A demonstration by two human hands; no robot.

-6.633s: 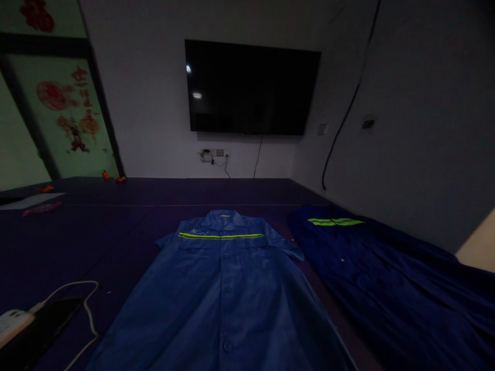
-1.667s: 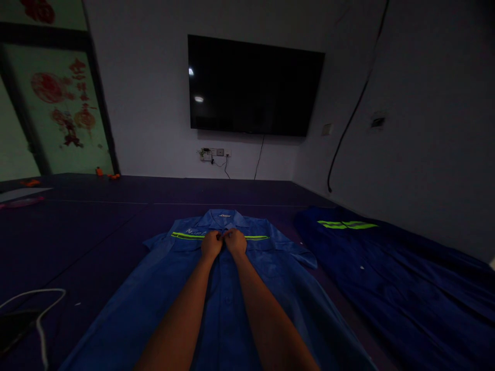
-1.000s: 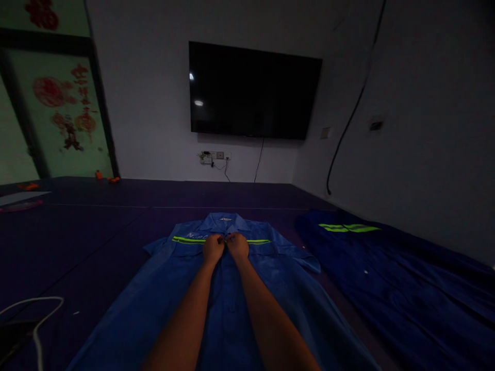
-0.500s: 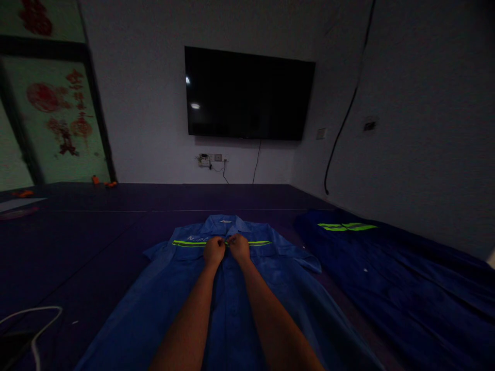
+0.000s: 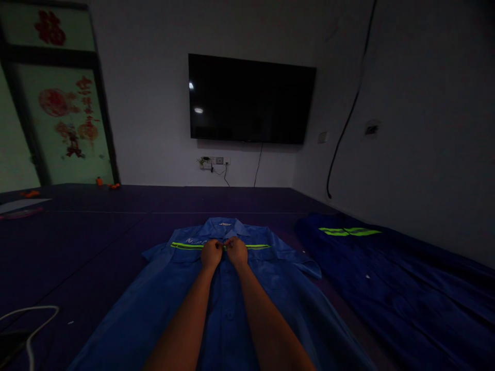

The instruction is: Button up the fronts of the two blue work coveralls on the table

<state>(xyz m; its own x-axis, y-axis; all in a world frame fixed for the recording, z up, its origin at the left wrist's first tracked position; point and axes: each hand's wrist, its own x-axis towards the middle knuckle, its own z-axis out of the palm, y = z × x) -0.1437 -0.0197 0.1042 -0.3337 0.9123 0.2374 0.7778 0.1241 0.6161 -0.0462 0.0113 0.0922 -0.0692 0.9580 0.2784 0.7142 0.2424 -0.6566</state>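
Observation:
A blue short-sleeved shirt (image 5: 166,304) lies spread face up before me, its collar pointing away. A yellow-green reflective stripe (image 5: 181,246) crosses its chest, with white lettering above. My left hand (image 5: 212,254) and my right hand (image 5: 236,251) meet at the front placket, level with the stripe. Both are closed, fingertips pinching the shirt's front edge close together. Whether a button sits between the fingers is hidden. Farther down the placket a button (image 5: 230,315) shows below my wrists.
Dark blue garments with reflective strips (image 5: 350,232) lie to the right. A white cable (image 5: 46,308) curls at the lower left on the dark purple floor (image 5: 96,226). Small orange objects (image 5: 114,186) are near the door. A television (image 5: 251,100) hangs on the far wall.
My hands stay pinched at the same spot on the placket, shifting only slightly. The whole view has tilted up a little, so the wall and door sit lower.

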